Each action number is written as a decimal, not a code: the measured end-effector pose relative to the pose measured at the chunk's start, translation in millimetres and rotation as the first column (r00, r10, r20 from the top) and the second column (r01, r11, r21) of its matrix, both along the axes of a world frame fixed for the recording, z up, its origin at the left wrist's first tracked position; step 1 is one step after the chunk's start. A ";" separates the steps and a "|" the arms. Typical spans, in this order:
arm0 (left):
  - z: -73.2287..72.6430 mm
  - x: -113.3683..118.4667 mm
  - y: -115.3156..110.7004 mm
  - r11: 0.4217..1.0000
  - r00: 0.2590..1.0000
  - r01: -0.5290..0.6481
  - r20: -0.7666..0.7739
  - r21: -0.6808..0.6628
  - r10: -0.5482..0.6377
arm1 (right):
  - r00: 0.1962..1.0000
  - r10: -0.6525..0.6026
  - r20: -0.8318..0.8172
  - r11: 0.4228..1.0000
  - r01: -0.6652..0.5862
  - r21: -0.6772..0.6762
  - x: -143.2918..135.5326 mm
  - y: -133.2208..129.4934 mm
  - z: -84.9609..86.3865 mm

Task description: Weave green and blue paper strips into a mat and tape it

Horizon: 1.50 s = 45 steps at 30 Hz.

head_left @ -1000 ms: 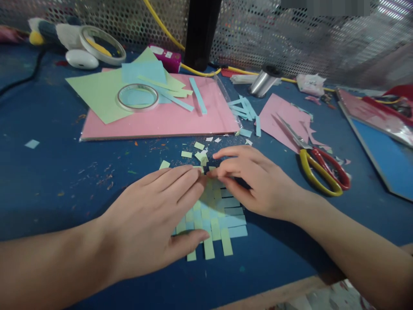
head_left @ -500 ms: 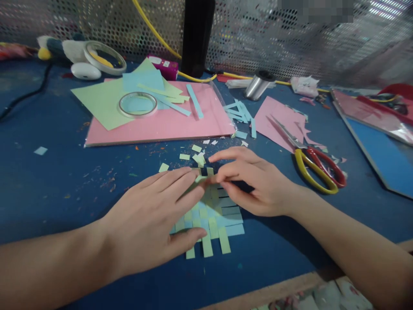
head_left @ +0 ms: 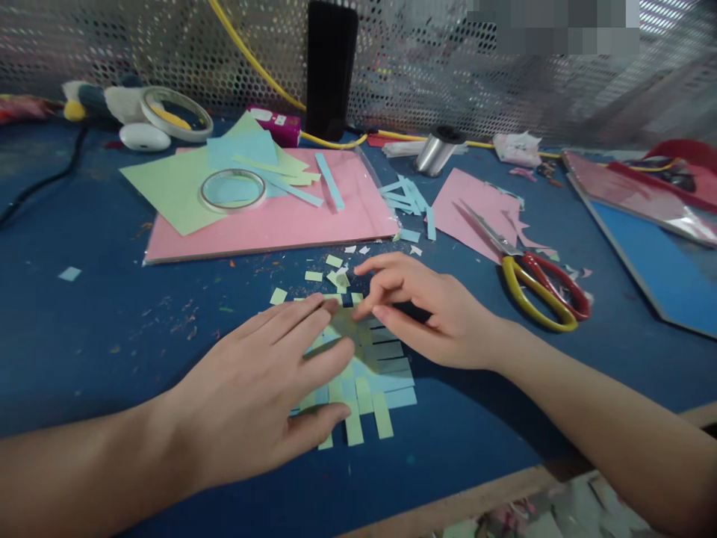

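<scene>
- The left hand (head_left: 240,388) is open, palm down over the paper weave (head_left: 364,396); its index finger has just drawn away from the other fingers, baring more of the weave between the hands.
- The right hand (head_left: 448,321) is half curled, fingertips at the weave's far part; whether it pinches a strip, I cannot tell.
- The weave lies flat near the front edge of the worktop (head_left: 476,441), partly hidden by both hands.
- Green scraps (head_left: 314,276) lie just beyond it; scissors (head_left: 520,258) rest farther right.
</scene>
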<state>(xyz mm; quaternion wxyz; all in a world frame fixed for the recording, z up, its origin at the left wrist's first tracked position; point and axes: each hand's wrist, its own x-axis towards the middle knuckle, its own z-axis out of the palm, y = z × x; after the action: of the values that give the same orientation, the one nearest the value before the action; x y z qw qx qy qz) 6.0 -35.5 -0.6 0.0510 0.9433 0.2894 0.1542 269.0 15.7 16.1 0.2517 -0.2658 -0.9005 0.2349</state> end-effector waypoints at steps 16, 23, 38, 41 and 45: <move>-4.3 -6.3 0.5 0.998 0.997 -0.023 0.075 -0.060 0.027 | 0.994 -0.088 -0.069 0.972 0.101 0.213 7.2 -1.0 11.3; 4.5 -12.0 4.1 0.992 0.983 -0.001 0.183 -0.124 0.024 | 0.995 0.048 -0.084 0.990 -0.036 0.136 11.0 3.2 8.9; 4.3 -5.2 5.1 0.998 0.997 0.049 0.059 -0.038 -0.047 | 0.985 0.046 0.164 0.949 -0.094 0.299 12.8 4.4 5.8; 3.2 -6.4 3.9 0.998 0.996 0.054 0.067 -0.041 -0.051 | 0.948 0.154 0.278 0.935 -0.231 0.269 18.4 7.4 11.8; 1.5 -7.6 2.7 0.997 0.996 0.050 0.070 -0.058 -0.046 | 0.909 0.212 0.358 0.931 -0.299 0.208 22.0 9.3 17.0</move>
<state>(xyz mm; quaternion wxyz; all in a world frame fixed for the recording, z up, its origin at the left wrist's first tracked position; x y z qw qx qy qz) -1.7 -32.9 0.9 0.0927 0.9422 0.2691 0.1766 291.0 25.0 33.1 0.0971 -0.1449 -0.9797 0.0991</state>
